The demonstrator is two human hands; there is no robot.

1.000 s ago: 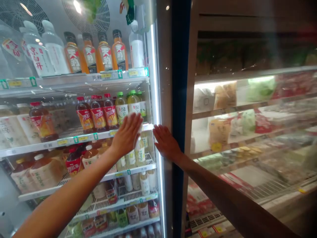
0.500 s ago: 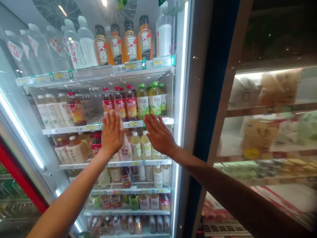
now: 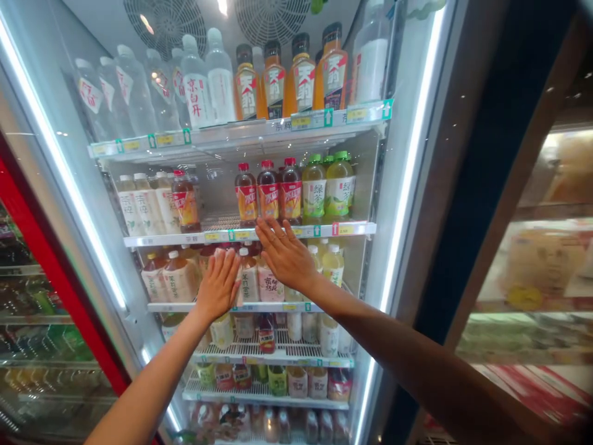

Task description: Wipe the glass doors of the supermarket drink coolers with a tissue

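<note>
Both arms stretch out toward a lit drinks fridge. My left hand [image 3: 220, 281] is flat, its fingers straight and close together, in front of the third shelf's bottles. To its right and a little higher, my right hand [image 3: 288, 253] spreads its fingers just under the red-capped tea bottles [image 3: 269, 194]. Green-capped tea bottles [image 3: 340, 188] stand right of those. Neither hand grips a bottle. Whether the palms touch glass in front of the shelves, I cannot tell. Part of the pink-labelled bottle [image 3: 270, 285] shows between the hands.
Clear water bottles [image 3: 194, 89] and orange-filled bottles [image 3: 303, 77] line the top shelf. Bright light strips [image 3: 412, 154] run down both sides of the fridge. A red frame [image 3: 60, 278] slants at the left. Blurred packaged goods [image 3: 532, 266] sit on shelves at the right.
The view has turned left, so the fridge sits further right. My hands have come closer together, with the left lower against the shelves and the right shifted left across the bottles. Both remain flat.
</note>
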